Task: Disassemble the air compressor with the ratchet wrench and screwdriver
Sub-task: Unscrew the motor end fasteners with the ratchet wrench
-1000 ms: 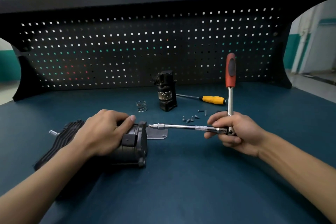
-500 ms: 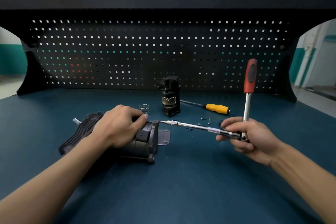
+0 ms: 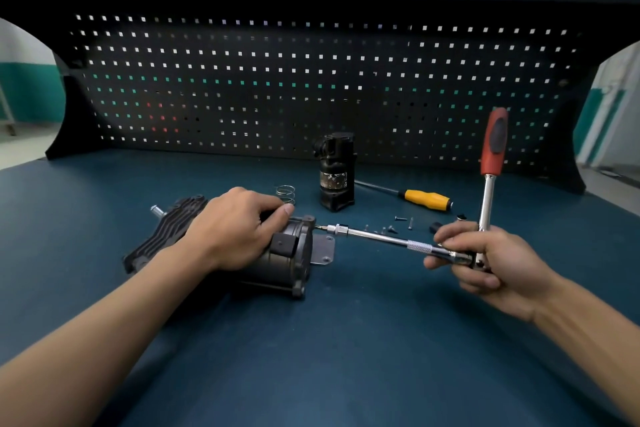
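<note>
Here, left hand (image 3: 239,229) grips compressor (image 3: 284,265), right hand (image 3: 498,263) holds wrench (image 3: 489,198).

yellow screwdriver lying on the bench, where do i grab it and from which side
Take the screwdriver by its fat yellow handle, coming down from above and gripping across it. It lies flat on the bench, thin shaft pointing left to the upright black cylinder, so the handle end is the freer, thicker part.
</note>
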